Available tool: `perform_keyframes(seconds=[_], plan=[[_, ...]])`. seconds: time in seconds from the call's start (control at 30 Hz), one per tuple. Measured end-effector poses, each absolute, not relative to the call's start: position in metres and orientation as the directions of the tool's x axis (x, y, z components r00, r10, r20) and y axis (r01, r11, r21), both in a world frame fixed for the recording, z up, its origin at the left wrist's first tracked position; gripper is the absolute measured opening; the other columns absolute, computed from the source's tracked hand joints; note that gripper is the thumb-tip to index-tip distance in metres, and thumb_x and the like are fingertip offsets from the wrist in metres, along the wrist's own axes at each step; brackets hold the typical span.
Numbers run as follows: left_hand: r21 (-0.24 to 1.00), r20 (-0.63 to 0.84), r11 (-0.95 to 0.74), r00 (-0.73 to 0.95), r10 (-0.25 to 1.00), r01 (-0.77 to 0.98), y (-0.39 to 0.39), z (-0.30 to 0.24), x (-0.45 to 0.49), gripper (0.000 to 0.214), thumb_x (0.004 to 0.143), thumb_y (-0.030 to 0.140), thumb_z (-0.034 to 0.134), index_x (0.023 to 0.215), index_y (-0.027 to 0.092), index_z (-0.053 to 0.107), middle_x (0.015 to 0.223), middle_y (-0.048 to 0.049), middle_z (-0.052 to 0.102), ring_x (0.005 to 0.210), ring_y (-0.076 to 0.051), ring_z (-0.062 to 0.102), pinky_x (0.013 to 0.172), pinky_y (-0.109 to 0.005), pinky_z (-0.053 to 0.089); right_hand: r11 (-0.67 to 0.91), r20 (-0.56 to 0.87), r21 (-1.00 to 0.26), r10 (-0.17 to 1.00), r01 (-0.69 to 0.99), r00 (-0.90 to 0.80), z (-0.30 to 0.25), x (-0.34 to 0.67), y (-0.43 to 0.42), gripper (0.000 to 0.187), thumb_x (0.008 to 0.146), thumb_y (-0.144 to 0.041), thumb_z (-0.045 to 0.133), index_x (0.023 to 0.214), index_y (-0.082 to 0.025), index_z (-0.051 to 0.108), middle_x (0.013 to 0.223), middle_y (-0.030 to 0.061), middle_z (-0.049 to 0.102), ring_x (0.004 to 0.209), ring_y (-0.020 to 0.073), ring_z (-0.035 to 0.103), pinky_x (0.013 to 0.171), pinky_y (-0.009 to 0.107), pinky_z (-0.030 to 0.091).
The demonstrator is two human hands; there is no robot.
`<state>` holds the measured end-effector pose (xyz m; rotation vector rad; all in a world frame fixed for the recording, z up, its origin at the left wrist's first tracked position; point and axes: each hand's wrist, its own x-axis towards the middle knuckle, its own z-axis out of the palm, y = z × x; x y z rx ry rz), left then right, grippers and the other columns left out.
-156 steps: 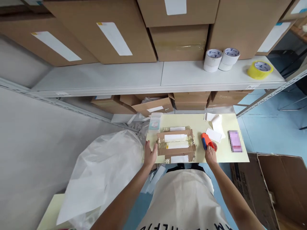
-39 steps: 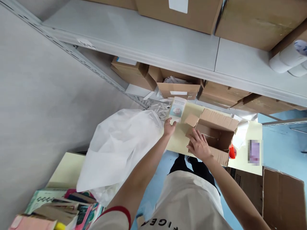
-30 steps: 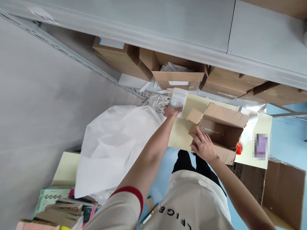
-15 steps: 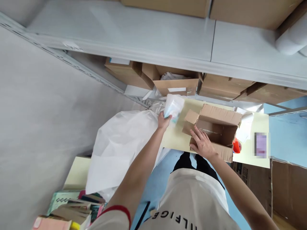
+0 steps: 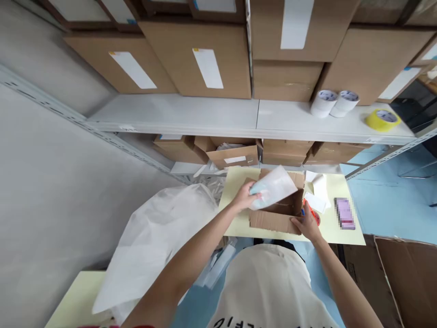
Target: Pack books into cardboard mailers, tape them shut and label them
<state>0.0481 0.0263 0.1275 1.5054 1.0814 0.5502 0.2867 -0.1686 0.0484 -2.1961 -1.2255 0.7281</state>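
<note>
My left hand is closed on one end of a flat packet in translucent white wrapping, with a pale blue tint showing at the held end. The packet is tilted over an open cardboard box, covering part of its mouth. The box's flaps are spread out, and its visible inside is bare brown card. Over the box's right end, my right hand grips the corner with the thumb on the near flap. Right beside those fingers is a red-orange tape dispenser, partly hidden by the hand.
The pale yellow table also carries papers and a blurred purple item. A large white plastic sack bulges at the left. Behind stands a shelf with cartons, white tape rolls and a yellow roll.
My left hand has carried the packet rightward from beside the box to above it. My right hand has shifted from the left flaps to the box's right end. The view has tilted up.
</note>
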Motion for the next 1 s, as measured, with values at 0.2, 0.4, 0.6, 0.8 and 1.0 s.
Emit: perform_keyframes(seconds=[0.2,0.4,0.6,0.8,1.0], plan=[[0.763,-0.317,-0.069,0.465,0.827,0.643,0.021,0.101,0.102,0.032,0.07,0.012,0.069,0.102,0.016,0.065,0.091,-0.0045,0.072,0.084,-0.022,0.068,0.075,-0.03,0.053,-0.473,-0.295,-0.627,0.879,0.619,0.374,0.054,0.293,-0.157,0.087,0.079,-0.042,0.06,0.152,-0.015,0.021,0.138,0.0179,0.055,0.117,0.0331,0.06,0.092,0.047,0.051],[0.711,-0.272,-0.194,0.519,0.81,0.676,0.017,0.097,0.111,0.031,0.074,0.009,0.065,0.102,0.022,0.067,0.112,-0.0073,0.07,0.111,-0.027,0.061,0.099,-0.037,0.044,-0.466,-0.321,-0.668,0.884,0.581,0.34,0.052,0.302,-0.153,0.086,0.08,-0.041,0.062,0.152,-0.017,0.022,0.138,0.0169,0.055,0.1,0.0283,0.067,0.088,0.042,0.052],[0.632,-0.417,-0.149,0.496,0.762,0.761,0.023,0.075,0.112,0.038,0.07,0.016,0.072,0.107,0.02,0.064,0.108,-0.0066,0.071,0.101,-0.025,0.067,0.087,-0.032,0.05,-0.476,-0.331,-0.617,0.879,0.626,0.342,0.053,0.306,-0.152,0.082,0.081,-0.038,0.062,0.151,-0.016,0.025,0.127,0.0149,0.063,0.104,0.03,0.066,0.087,0.041,0.051],[0.482,-0.557,-0.071,0.368,0.744,0.874,0.019,0.042,0.119,0.043,0.071,0.022,0.073,0.111,0.019,0.059,0.108,-0.0079,0.071,0.095,-0.024,0.069,0.078,-0.03,0.053,-0.443,-0.347,-0.663,0.896,0.603,0.277,0.05,0.311,-0.152,0.077,0.081,-0.036,0.061,0.149,-0.016,0.03,0.121,0.0144,0.066,0.103,0.0284,0.066,0.089,0.04,0.051],[0.443,-0.375,-0.223,0.406,0.833,0.868,-0.01,0.056,0.118,0.055,0.074,0.022,0.071,0.126,0.018,0.054,0.147,-0.0171,0.046,0.142,-0.032,0.035,0.115,-0.044,0.03,-0.447,-0.376,-0.659,0.892,0.605,0.25,0.043,0.316,-0.154,0.069,0.083,-0.042,0.058,0.145,-0.018,0.039,0.118,0.0135,0.067,0.108,0.0309,0.065,0.09,0.042,0.051]])
